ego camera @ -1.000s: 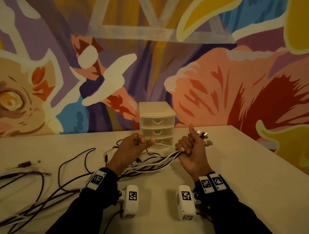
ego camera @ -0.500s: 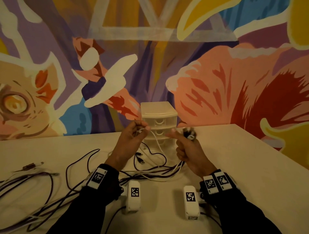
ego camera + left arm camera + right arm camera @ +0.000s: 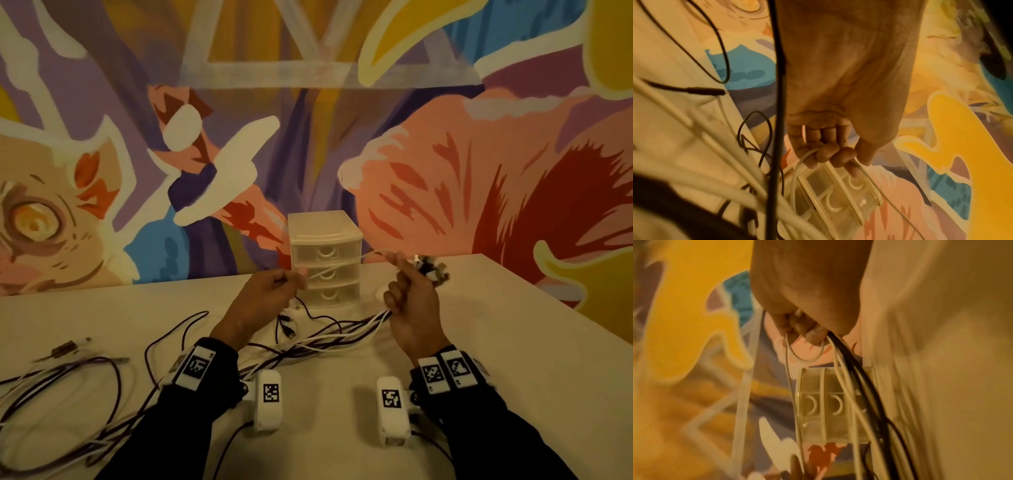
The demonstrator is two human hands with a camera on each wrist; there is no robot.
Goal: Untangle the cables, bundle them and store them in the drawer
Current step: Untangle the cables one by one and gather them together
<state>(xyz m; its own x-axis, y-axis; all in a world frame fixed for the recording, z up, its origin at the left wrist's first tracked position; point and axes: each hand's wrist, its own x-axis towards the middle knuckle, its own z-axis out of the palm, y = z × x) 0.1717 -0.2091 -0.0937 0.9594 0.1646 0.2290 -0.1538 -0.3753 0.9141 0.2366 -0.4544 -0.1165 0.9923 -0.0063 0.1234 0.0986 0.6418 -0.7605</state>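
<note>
A thin white cable (image 3: 337, 268) stretches in the air between my two hands, in front of the small translucent drawer unit (image 3: 325, 236). My left hand (image 3: 270, 291) pinches one end of it; the left wrist view shows the cable (image 3: 807, 154) looping through curled fingers (image 3: 826, 152). My right hand (image 3: 409, 294) grips a bunch of white and black cables (image 3: 346, 330) with the connector ends (image 3: 428, 269) sticking out above the fist. The right wrist view shows the bunch (image 3: 851, 363) trailing from the fist (image 3: 807, 327) down to the table.
More black and white cables (image 3: 85, 387) lie spread over the pale table (image 3: 513, 342) at the left. The drawer unit (image 3: 826, 404) stands against the painted wall, all three drawers shut. White wrist camera housings (image 3: 269, 397) hang below both arms.
Both hands have lifted and drawn apart. The right hand moved to the right with the cable ends, and the white cable now runs taut between the hands.
</note>
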